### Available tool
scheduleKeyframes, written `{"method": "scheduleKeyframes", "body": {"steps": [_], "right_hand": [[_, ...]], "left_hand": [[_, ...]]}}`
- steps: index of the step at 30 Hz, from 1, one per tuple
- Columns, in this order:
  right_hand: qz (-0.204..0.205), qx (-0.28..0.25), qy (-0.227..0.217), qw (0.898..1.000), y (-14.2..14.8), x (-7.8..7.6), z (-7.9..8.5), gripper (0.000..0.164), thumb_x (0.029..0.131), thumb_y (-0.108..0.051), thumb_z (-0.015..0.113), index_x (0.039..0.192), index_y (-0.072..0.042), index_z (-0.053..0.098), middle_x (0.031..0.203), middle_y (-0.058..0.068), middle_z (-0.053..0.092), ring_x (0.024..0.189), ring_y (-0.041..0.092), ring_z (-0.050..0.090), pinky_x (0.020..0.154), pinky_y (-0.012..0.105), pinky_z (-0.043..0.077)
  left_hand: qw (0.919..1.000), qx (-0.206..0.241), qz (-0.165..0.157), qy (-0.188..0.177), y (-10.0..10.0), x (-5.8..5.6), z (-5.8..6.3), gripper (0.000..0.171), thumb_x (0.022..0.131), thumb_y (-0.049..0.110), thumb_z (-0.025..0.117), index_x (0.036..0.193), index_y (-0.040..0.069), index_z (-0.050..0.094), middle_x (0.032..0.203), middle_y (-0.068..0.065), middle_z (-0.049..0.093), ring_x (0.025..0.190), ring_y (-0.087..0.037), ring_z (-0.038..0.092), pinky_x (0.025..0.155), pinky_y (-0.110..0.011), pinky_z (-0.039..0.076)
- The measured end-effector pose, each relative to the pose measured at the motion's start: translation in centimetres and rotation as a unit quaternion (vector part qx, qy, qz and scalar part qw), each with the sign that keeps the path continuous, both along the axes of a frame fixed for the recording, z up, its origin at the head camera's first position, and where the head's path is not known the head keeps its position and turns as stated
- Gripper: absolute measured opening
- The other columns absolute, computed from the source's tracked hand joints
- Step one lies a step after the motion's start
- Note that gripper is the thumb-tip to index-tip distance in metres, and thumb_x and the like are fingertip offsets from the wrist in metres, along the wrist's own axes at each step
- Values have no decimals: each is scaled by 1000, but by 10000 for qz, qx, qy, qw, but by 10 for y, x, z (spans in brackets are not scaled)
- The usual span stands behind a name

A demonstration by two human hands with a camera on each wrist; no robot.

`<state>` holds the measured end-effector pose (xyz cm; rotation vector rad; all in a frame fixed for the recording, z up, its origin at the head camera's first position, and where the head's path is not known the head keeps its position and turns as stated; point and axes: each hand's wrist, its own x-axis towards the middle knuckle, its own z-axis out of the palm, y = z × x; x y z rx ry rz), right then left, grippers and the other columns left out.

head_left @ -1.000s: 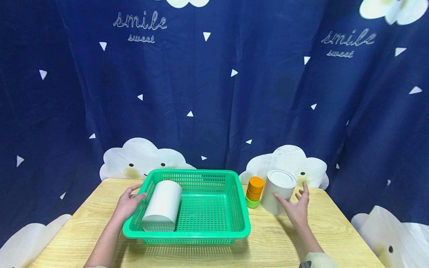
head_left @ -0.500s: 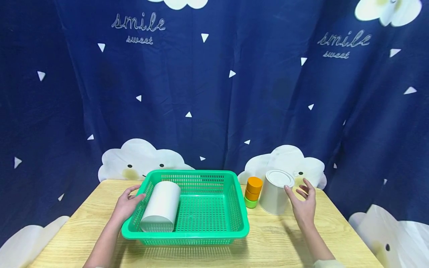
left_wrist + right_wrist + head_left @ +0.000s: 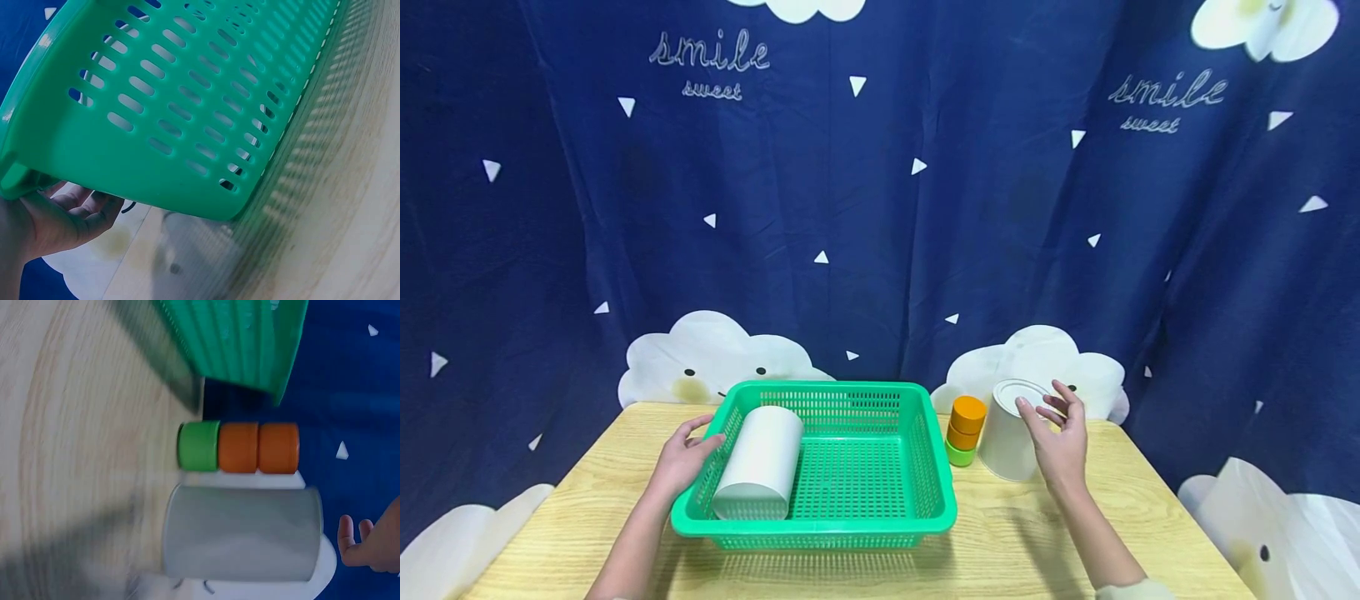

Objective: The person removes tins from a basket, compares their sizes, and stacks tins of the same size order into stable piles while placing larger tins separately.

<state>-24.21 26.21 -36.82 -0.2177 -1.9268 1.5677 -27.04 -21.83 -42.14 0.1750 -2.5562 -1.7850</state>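
evidently our left hand [image 3: 685, 457] grips the green perforated plastic basket [image 3: 812, 527], perhaps steadying it; our right hand [image 3: 1062, 442] hovers, empty, fingers parted, near the pale cylindrical can [image 3: 1004, 448].

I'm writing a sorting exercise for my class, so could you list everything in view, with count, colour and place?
Basket: one, green, on the table
Cylinder: one, white, lying in the basket's left part
Orange pieces: two, orange, stacked on the green piece
Green piece: one, light green, right of the basket
Can: one, off-white, upright, right of the stack
Table: one, pale wood, under everything
Curtain: one, dark blue with white prints, behind the table
Right sleeve: one, pale, bottom edge
Forearms: two, bare, reaching in from below
Left grip: one, bare, holding the basket's left rim
Right grip: one, bare, near the can's top, apart from it
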Motion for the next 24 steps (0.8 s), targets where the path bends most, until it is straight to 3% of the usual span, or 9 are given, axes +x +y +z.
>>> {"method": "scheduleKeyframes", "body": {"steps": [10,18,24], "right_hand": [[759,295,-193,9965,-30,2,12,65,84,-25,70,139,-15,37,130,14,42,111,22,47,76,6,43],[1195,553,-243,9910,-54,-5,21,65,82,-27,72,137,-16,38,130,13,44,114,28,47,95,40,41],[1485,709,-414,9855,-73,-8,21,63,84,-28,70,137,-18,39,130,13,46,115,30,49,96,42,42]], "left_hand": [[10000,-57,14,-18,0,-1,0,60,95,29,52,143,1,27,125,-33,51,83,-18,64,70,-34,55],[10000,39,3,-29,-1,-1,-2,61,95,29,53,143,1,27,124,-33,51,81,-16,64,69,-35,55],[10000,64,7,-26,0,-2,-1,60,95,27,52,142,1,27,123,-33,52,80,-16,64,69,-35,55]]}}
